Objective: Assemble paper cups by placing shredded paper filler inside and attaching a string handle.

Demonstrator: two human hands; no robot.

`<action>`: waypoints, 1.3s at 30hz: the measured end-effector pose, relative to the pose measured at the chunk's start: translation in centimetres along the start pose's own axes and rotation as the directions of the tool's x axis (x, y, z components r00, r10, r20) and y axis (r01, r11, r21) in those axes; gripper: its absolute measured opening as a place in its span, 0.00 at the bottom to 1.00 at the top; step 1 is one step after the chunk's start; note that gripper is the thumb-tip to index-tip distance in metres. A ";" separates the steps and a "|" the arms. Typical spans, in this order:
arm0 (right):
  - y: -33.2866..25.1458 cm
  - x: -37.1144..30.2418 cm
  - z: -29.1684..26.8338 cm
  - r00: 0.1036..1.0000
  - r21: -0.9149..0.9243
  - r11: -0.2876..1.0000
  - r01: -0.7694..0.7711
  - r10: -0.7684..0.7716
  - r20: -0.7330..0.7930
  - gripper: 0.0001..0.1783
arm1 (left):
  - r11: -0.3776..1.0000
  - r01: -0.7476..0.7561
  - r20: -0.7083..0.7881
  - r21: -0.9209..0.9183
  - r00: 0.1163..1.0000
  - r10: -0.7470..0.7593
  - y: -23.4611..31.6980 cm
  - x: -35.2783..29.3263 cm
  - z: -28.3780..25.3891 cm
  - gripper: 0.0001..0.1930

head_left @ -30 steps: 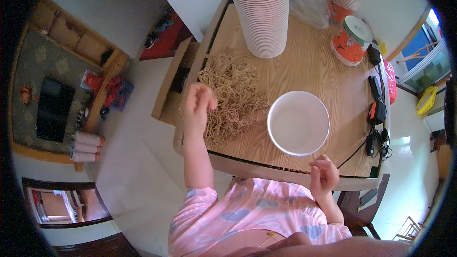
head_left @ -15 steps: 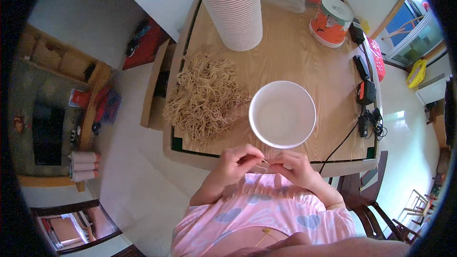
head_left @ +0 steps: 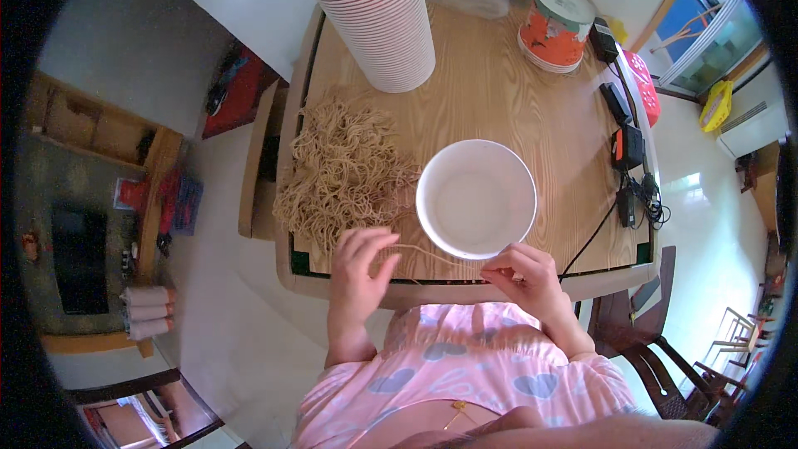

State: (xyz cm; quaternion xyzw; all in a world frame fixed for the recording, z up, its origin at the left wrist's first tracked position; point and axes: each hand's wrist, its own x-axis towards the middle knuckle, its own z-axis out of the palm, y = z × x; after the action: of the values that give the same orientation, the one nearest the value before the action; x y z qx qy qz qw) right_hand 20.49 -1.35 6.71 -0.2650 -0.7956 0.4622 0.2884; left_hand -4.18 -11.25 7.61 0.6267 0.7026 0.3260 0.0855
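I can see a thin tan string point(head_left: 421, 249) going from side to side, between the person's two hands, over the near edge of the counter point(head_left: 573, 191). It is longest from left to right. Its left end is a bit farther away, and its right end comes a bit nearer.

The right hand point(head_left: 524, 277) has its fingertips pinched together, and it looks like they hold the right end of the string. The left hand point(head_left: 359, 270) is loose, with its thumb and fingers apart. The string passes close to those fingers, but I can't tell if they touch it.

A big messy pile of the same kind of string point(head_left: 345, 166) sits on the left side of the counter. It is just past the left hand, so that hand is much nearer to it than the right one is.

A round white tub point(head_left: 476, 199) stands to the right of the pile, with its open top up. It is on the far side of the string. The right hand is right by its near rim, and the left hand is farther off.
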 end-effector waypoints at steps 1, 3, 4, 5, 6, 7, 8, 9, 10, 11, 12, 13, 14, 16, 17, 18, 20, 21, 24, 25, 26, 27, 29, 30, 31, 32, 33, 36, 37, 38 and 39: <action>0.0 0.1 0.0 1.000 -0.023 0.999 0.023 -0.023 -0.014 0.06 | 0.993 -0.062 -0.001 -0.100 0.998 0.062 1.1 0.6 0.2 0.19; -0.2 0.6 0.4 0.996 -0.024 0.996 0.085 -0.085 0.000 0.06 | 0.919 -0.197 0.058 -0.341 0.971 0.230 3.2 0.9 1.1 0.26; -0.5 0.9 0.8 0.987 -0.022 0.987 0.161 -0.161 0.027 0.06 | 0.867 -0.143 0.159 -0.477 0.956 0.245 4.2 0.9 1.5 0.28; -0.9 1.0 1.0 0.987 -0.045 0.987 0.155 -0.153 0.053 0.07 | 0.799 -0.071 0.253 -0.597 0.928 0.272 5.2 0.9 2.0 0.29; -0.9 0.9 1.2 0.987 -0.047 0.987 0.157 -0.154 0.045 0.07 | 0.821 -0.125 0.188 -0.557 0.944 0.272 5.6 0.9 3.3 0.31; -0.8 0.7 1.4 0.987 -0.033 0.986 0.161 -0.161 0.008 0.07 | 0.821 -0.131 0.190 -0.556 0.941 0.279 5.6 0.7 3.5 0.31; -0.8 0.7 1.4 0.985 -0.018 0.986 0.167 -0.168 -0.029 0.07 | 0.808 0.070 0.294 -0.585 0.947 0.131 5.7 0.3 3.7 0.27; -1.2 0.8 0.9 0.992 -0.015 0.992 0.123 -0.123 0.002 0.08 | 0.759 0.275 0.404 -0.590 0.915 -0.017 5.4 -0.1 4.0 0.24; -1.0 0.7 1.0 0.993 -0.014 0.993 0.120 -0.120 0.000 0.08 | 0.759 0.277 0.407 -0.589 0.913 -0.017 4.7 -0.3 4.5 0.24; -0.6 0.5 1.0 0.996 -0.026 0.995 0.094 -0.094 -0.007 0.07 | 0.798 0.178 0.300 -0.576 0.954 0.004 3.8 -0.6 5.1 0.20; -0.4 0.4 1.0 0.998 -0.042 0.997 0.064 -0.065 -0.018 0.07 | 0.829 0.079 0.193 -0.554 0.980 0.036 3.3 -0.7 5.4 0.16; -0.1 0.3 0.9 0.998 -0.042 0.997 0.060 -0.061 -0.022 0.07 | 0.828 0.080 0.198 -0.555 0.979 0.038 3.2 -0.7 5.3 0.16; 0.1 0.2 0.8 0.997 -0.044 0.997 0.066 -0.068 -0.034 0.07 | 0.821 0.108 0.195 -0.561 0.981 0.003 3.1 -0.7 5.0 0.13; 0.3 0.2 0.5 0.996 -0.042 0.997 0.069 -0.072 -0.051 0.07 | 0.814 0.138 0.196 -0.565 0.980 -0.030 2.9 -0.7 4.8 0.10; 0.4 0.3 0.5 0.996 -0.047 0.996 0.074 -0.076 -0.040 0.07 | 0.803 0.133 0.196 -0.581 0.980 -0.021 2.7 -0.8 4.9 0.12; 0.5 0.4 0.4 0.996 -0.052 0.995 0.082 -0.084 -0.028 0.06 | 0.793 0.127 0.193 -0.596 0.981 -0.012 2.5 -0.8 5.0 0.13; 0.5 0.8 0.3 0.994 -0.054 0.993 0.107 -0.108 -0.019 0.06 | 0.783 0.178 0.227 -0.596 0.973 -0.048 3.0 -0.5 4.6 0.15; 0.4 0.9 0.3 0.991 -0.057 0.990 0.130 -0.131 -0.005 0.06 | 0.769 0.231 0.261 -0.596 0.961 -0.087 3.3 -0.5 4.4 0.16; 0.3 1.6 0.4 0.985 -0.073 0.983 0.169 -0.166 0.038 0.06 | 0.642 0.301 0.296 -0.705 0.948 -0.120 4.4 -0.3 4.5 0.18; 0.3 1.7 0.5 0.985 -0.072 0.983 0.171 -0.169 0.036 0.06 | 0.645 0.300 0.295 -0.703 0.948 -0.119 4.4 -0.3 4.5 0.18; 0.4 1.8 0.6 0.983 -0.061 0.981 0.182 -0.180 0.043 0.05 | 0.675 0.263 0.254 -0.690 0.960 -0.114 4.4 -0.2 4.6 0.16; 0.5 1.8 0.7 0.981 -0.052 0.980 0.192 -0.189 0.051 0.04 | 0.702 0.225 0.213 -0.675 0.971 -0.107 4.4 -0.2 4.6 0.14; 0.3 1.9 0.7 0.981 -0.060 0.979 0.193 -0.191 0.040 0.05 | 0.737 0.157 0.163 -0.658 0.985 -0.064 4.1 -0.2 4.6 0.12; 0.2 2.0 0.7 0.981 -0.068 0.979 0.193 -0.191 0.030 0.06 | 0.766 0.090 0.116 -0.636 0.993 -0.020 4.0 -0.2 4.7 0.11; 0.2 2.0 0.8 0.981 -0.069 0.979 0.193 -0.192 0.028 0.06 | 0.766 0.088 0.116 -0.637 0.993 -0.018 4.1 -0.1 4.7 0.11; 0.2 1.9 0.9 0.984 -0.097 0.979 0.178 -0.175 0.033 0.07 | 0.777 0.090 0.119 -0.623 0.993 -0.019 4.3 -0.1 4.7 0.09; 0.2 1.8 1.0 0.986 -0.122 0.979 0.163 -0.160 0.038 0.09 | 0.790 0.091 0.122 -0.606 0.992 -0.021 4.5 -0.1 4.7 0.08; 0.0 1.9 0.9 0.991 -0.215 0.971 0.099 -0.078 0.105 0.13 | 0.792 0.023 0.063 -0.610 0.998 0.019 4.6 0.0 5.0 0.08; -0.1 2.1 0.6 0.992 -0.218 0.971 0.099 -0.078 0.104 0.13 | 0.791 0.021 0.062 -0.612 0.998 0.022 4.6 -0.1 5.1 0.08; -0.4 2.7 0.0 0.986 -0.232 0.965 0.122 -0.090 0.141 0.13 | 0.803 0.031 0.061 -0.596 0.998 0.007 4.5 -0.1 5.1 0.08; -0.9 3.3 -0.8 0.978 -0.243 0.959 0.146 -0.103 0.181 0.13 | 0.815 0.043 0.058 -0.578 0.998 -0.011 4.4 -0.3 5.0 0.07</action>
State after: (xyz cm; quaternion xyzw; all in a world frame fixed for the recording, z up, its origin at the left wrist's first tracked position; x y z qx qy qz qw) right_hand 18.59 1.02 8.49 -0.2095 -0.8847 0.3577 0.2132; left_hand 2.17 -9.75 6.12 0.5692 0.5766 0.5065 0.2949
